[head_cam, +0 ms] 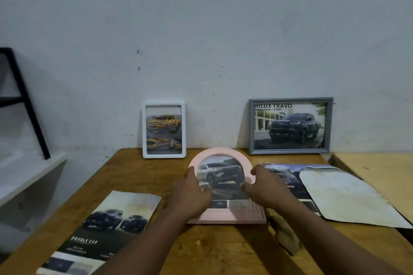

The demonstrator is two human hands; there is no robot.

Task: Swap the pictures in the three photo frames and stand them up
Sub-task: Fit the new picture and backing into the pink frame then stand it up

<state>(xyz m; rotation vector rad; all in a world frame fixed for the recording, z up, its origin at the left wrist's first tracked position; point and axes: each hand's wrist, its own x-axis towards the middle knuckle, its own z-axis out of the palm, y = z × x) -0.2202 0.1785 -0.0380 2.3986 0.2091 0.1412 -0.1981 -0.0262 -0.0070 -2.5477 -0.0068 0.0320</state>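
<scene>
A pink frame (223, 152) with an arched top is held at the middle of the wooden table (223, 248), its flat lower edge nearest the camera. It is gripped from both sides: the left hand (192, 194) is closed on its left edge and the right hand (266, 187) on its right edge, each thumb laid on the front over a picture of a dark car. Whether the frame lies flat or is tipped up cannot be told.

Two more frames are stood at the back of the table against the white wall (201, 29) – a white frame (164, 155) with a yellow pickup to the left, and a grey frame (288, 151) with a dark pickup to the right, well apart from each other.

Loose sheets are spread on the table. A car brochure page (111, 219) is laid to the left of the arms. To the right, a printed page (281, 172) is partly covered by a pale, stained sheet (344, 196).
</scene>
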